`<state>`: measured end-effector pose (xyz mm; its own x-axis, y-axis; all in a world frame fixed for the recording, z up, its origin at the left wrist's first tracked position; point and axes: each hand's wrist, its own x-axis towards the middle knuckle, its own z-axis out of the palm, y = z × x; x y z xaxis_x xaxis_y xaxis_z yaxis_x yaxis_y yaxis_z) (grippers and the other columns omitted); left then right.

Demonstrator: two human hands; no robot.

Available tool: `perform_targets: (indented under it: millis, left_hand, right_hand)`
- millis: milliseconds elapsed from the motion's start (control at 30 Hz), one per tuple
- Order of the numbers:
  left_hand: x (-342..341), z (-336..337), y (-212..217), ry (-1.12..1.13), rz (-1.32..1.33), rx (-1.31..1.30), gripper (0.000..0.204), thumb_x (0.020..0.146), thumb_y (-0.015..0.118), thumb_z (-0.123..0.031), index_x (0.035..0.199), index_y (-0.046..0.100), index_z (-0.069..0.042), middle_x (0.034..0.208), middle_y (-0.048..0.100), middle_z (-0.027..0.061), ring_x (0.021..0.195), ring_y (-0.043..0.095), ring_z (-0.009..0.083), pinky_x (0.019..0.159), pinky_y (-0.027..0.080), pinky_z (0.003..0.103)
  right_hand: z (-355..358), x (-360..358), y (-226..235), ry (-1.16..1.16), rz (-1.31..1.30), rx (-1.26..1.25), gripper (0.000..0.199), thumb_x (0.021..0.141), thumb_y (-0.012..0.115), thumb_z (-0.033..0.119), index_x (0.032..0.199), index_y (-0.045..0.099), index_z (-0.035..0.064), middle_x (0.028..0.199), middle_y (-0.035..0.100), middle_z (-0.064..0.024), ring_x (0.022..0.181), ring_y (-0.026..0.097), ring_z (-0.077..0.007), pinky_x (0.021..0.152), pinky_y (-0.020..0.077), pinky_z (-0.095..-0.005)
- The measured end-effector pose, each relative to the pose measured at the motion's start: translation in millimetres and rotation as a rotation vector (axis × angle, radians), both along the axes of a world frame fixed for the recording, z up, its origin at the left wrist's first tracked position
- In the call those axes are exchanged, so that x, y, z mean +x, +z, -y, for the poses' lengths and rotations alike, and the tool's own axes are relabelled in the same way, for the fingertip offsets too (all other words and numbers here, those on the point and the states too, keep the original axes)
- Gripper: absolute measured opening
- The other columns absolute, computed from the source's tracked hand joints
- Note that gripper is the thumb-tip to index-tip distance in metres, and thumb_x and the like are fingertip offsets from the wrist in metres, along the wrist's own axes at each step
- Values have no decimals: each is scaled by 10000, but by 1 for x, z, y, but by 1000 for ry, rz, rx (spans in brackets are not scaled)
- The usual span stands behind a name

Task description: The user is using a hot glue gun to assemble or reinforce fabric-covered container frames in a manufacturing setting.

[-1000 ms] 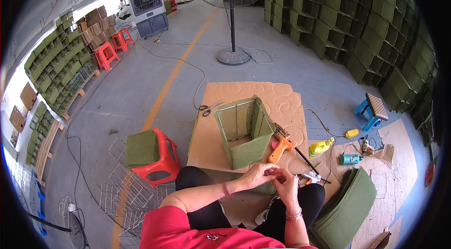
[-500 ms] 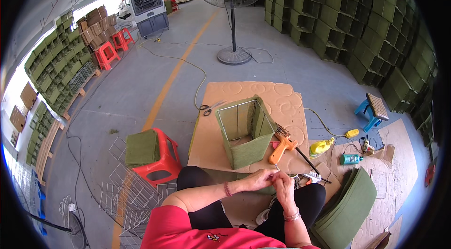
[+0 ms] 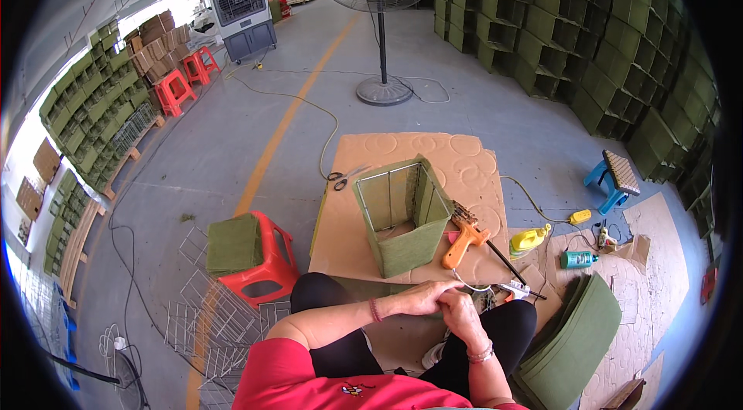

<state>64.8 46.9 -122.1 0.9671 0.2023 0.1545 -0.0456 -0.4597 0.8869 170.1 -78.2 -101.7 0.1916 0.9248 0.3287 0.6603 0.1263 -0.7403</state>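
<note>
My left hand (image 3: 422,298) and my right hand (image 3: 463,316) meet above my lap, fingers closed and pressed together. Whatever they may hold between them is hidden. Just ahead, on a cardboard-topped surface (image 3: 333,244), stands an open box (image 3: 412,249) of green fabric over a metal wire frame. Against its right side lies an orange glue gun (image 3: 462,246) with a dark stick running back from it. A second glue gun, white and orange (image 3: 512,291), is near my right hand. Scissors (image 3: 340,180) lie left of the box.
Left stands a red stool (image 3: 271,275) bearing folded green fabric (image 3: 235,244), beside wire frames (image 3: 209,325). On the right are green sheets (image 3: 569,348), a yellow bottle (image 3: 529,240), a green bottle (image 3: 578,260) and a blue stool (image 3: 611,182). A fan (image 3: 385,91) stands ahead.
My right hand has turned and drawn in tighter against the left, its fingers now folded under the left fingers. The box and glue guns stay where they were.
</note>
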Motion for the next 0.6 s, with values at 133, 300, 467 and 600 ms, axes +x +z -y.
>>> perform_targets:
  millis: [133, 300, 467, 600]
  left_hand:
    - [-3, -8, -8, -333, -37, -110, 575, 681, 687, 7, 1239, 547, -10, 1111, 656, 147, 1062, 618, 235, 906, 477, 360]
    - [-6, -3, 0, -359, -182, -280, 441, 633, 703, -34, 1060, 599, 6, 1008, 657, 128, 964, 588, 177, 854, 473, 329]
    - [-2, 1, 3, -119, -127, -15, 295, 697, 688, -52, 974, 601, -3, 878, 676, 163, 866, 666, 270, 766, 507, 383]
    - [-5, 5, 10, 184, -159, 294, 293, 765, 727, -162, 968, 578, -11, 790, 662, 205, 809, 663, 393, 729, 517, 447]
  right_hand:
    - [4, 4, 14, 246, -14, -184, 44, 720, 601, -53, 719, 621, -14, 727, 627, -189, 722, 640, -355, 653, 503, -399]
    - [6, 6, 16, 327, -99, -157, 71, 691, 592, -65, 677, 605, 4, 659, 592, -161, 624, 601, -326, 595, 488, -374]
    - [2, 7, -10, 110, -148, -160, 100, 694, 542, -94, 709, 612, -24, 607, 549, -117, 574, 573, -164, 570, 461, -329]
    - [-2, 5, -8, 66, -353, -85, 141, 714, 522, -107, 721, 644, -35, 645, 588, -80, 644, 596, -125, 603, 480, -294]
